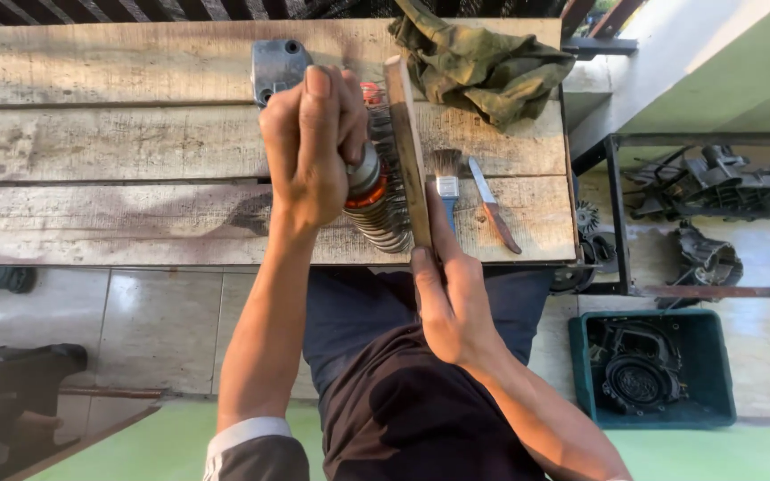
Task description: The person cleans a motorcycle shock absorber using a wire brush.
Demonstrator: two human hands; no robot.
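Coiled metal spring part [376, 191] sits gripped in left hand [309, 147]; right hand [452, 303] clasps flat wooden slat [407, 147] on plank worktop [118, 142].

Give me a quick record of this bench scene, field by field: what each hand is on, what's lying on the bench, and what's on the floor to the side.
Surface: wooden plank bench
Left hand: gripping a coil-spring shock absorber that lies on the bench
Right hand: holding a wooden stick against the spring
Beside the stick: paintbrush and knife, untouched
Back of bench: grey metal casting, crumpled green cloth
Floor, right: green crate holding an engine part
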